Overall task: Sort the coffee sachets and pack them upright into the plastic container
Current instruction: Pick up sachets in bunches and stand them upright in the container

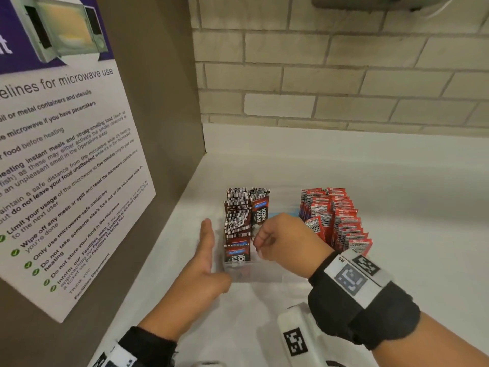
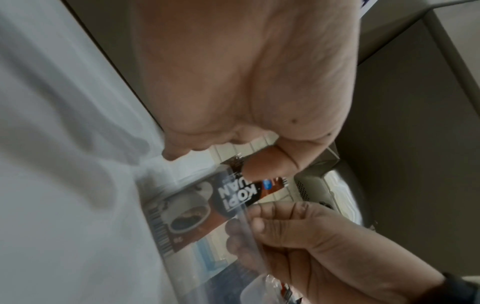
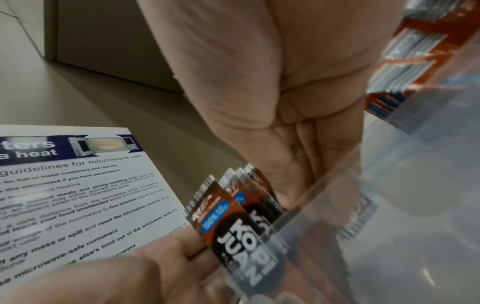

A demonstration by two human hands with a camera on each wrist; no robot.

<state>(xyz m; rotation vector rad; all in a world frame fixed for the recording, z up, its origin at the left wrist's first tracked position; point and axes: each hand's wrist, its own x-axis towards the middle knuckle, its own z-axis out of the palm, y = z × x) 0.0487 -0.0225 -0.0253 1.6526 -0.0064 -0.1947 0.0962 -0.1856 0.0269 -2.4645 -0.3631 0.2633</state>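
L hand flat, R hand curled

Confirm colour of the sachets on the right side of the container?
Red sachets, with white barcode strips along their tops. Head view shows them best.

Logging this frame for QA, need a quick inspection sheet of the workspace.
Surface: white countertop, bare around the containers.
Job's things: brown Kopi Juan sachets upright in clear plastic container; red sachets upright alongside.
Clutter: white tagged block at near edge.
Grippers: left hand flat against the container's left wall; right hand curled over the brown sachets, its hold cannot be told.
Cables: nothing seen.
Surroundings: beige brick wall; microwave guidelines poster.
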